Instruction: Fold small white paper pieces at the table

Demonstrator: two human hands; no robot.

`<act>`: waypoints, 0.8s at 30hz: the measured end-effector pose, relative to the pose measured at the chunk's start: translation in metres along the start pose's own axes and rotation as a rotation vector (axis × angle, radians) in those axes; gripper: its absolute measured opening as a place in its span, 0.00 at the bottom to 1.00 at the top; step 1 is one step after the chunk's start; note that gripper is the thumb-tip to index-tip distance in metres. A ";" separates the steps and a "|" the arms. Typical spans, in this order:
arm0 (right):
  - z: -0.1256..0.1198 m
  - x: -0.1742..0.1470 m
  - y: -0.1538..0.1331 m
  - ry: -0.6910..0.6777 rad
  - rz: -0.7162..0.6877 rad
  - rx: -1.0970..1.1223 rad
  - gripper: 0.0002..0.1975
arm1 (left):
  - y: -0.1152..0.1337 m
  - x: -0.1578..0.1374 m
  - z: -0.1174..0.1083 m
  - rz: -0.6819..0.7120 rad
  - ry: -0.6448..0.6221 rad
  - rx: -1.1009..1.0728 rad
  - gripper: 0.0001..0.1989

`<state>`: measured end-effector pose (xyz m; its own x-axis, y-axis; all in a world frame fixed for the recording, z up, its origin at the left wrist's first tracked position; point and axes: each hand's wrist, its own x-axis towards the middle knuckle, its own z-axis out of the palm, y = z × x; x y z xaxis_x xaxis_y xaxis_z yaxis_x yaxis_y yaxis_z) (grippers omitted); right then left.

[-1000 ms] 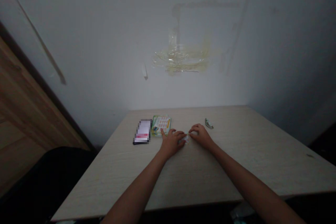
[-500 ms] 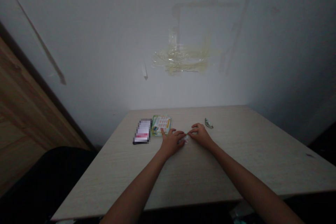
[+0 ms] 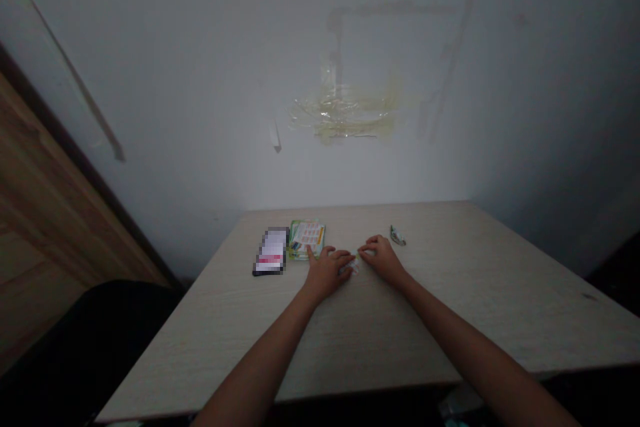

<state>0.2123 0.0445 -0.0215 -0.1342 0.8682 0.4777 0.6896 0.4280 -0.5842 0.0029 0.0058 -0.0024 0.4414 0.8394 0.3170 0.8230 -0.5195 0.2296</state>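
My left hand [image 3: 328, 272] rests on the table with its fingers stretched out to the right and its thumb apart. Its fingertips lie against a small whitish, filmy piece [image 3: 355, 267], partly covered by the fingers. Just to the right, my right hand [image 3: 384, 260] has thumb and fingers pinched together by the upper end of that piece. A tiny greenish bit shows at the fingertips, too small to name. Beyond my left thumb lies a stack of printed green-and-white cards or packets [image 3: 308, 237].
Left of the stack lies a phone [image 3: 271, 252] with a lit, blurred screen. A small crumpled green-and-white wrapper [image 3: 398, 235] sits beyond my right hand. The pale wooden table [image 3: 450, 247] meets a wall [image 3: 210, 113] bearing old tape. A dark chair-like shape [image 3: 95, 340] stands at left.
Both hands stay almost in place. The small piece between them has shifted slightly, and a greenish bit now shows at the right fingertips.
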 end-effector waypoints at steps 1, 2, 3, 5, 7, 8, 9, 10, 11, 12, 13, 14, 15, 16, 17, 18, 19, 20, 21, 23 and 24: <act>-0.001 0.000 -0.001 -0.002 -0.004 -0.008 0.07 | 0.000 0.000 0.000 -0.001 0.003 0.005 0.18; -0.001 0.000 -0.002 -0.005 -0.008 -0.020 0.07 | 0.001 0.000 0.000 -0.002 0.003 0.010 0.18; -0.001 0.000 -0.004 -0.007 -0.007 -0.034 0.07 | 0.001 0.000 0.000 -0.003 0.001 0.015 0.17; -0.001 0.001 -0.006 -0.008 0.000 -0.064 0.07 | 0.001 0.000 0.000 -0.007 -0.005 0.023 0.18; 0.000 0.002 -0.007 -0.009 0.011 -0.083 0.07 | 0.001 0.001 0.000 -0.006 -0.010 0.032 0.18; 0.000 0.002 -0.007 -0.009 0.017 -0.089 0.07 | 0.001 0.001 0.000 -0.006 -0.013 0.035 0.18; 0.001 0.003 -0.007 -0.010 0.021 -0.092 0.07 | 0.000 0.001 0.000 -0.007 -0.015 0.038 0.18; 0.001 0.003 -0.006 -0.012 0.023 -0.092 0.07 | 0.000 0.001 0.000 -0.009 -0.017 0.040 0.18; 0.000 0.003 -0.006 -0.015 0.023 -0.091 0.07 | 0.001 0.001 0.000 -0.012 -0.017 0.040 0.18; 0.000 0.003 -0.006 -0.019 0.023 -0.088 0.08 | 0.001 0.000 0.000 -0.014 -0.017 0.038 0.18; 0.000 0.003 -0.006 -0.021 0.022 -0.085 0.08 | 0.001 0.000 0.000 -0.015 -0.016 0.034 0.18; -0.001 0.003 -0.006 -0.023 0.021 -0.082 0.08 | 0.001 0.000 0.000 -0.014 -0.015 0.030 0.18; -0.001 0.003 -0.006 -0.026 0.019 -0.079 0.08 | 0.001 0.000 -0.001 -0.014 -0.013 0.024 0.18; -0.001 0.003 -0.006 -0.028 0.018 -0.077 0.09 | 0.001 0.000 -0.001 -0.012 -0.013 0.017 0.18; -0.002 0.003 -0.006 -0.031 0.015 -0.076 0.09 | 0.002 0.000 -0.001 -0.012 -0.014 0.010 0.18; -0.002 0.002 -0.006 -0.034 0.011 -0.075 0.09 | 0.002 0.000 -0.001 -0.014 -0.015 0.004 0.18; -0.002 0.002 -0.006 -0.037 0.007 -0.072 0.10 | 0.002 0.000 -0.002 -0.018 -0.016 -0.001 0.18; -0.002 0.002 -0.006 -0.040 0.002 -0.070 0.10 | 0.002 0.000 -0.002 -0.020 -0.017 -0.005 0.18; -0.002 0.002 -0.006 -0.043 -0.002 -0.066 0.10 | 0.002 0.000 -0.003 -0.022 -0.017 -0.008 0.17; -0.002 0.002 -0.005 -0.049 -0.013 -0.059 0.11 | 0.002 0.000 -0.003 -0.025 -0.017 -0.011 0.17; -0.003 0.001 -0.006 -0.052 -0.016 -0.057 0.11 | 0.002 0.000 -0.003 -0.028 -0.016 -0.011 0.17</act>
<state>0.2102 0.0426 -0.0159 -0.1811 0.8741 0.4507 0.7264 0.4278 -0.5379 0.0035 0.0043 0.0005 0.4241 0.8561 0.2952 0.8311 -0.4975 0.2486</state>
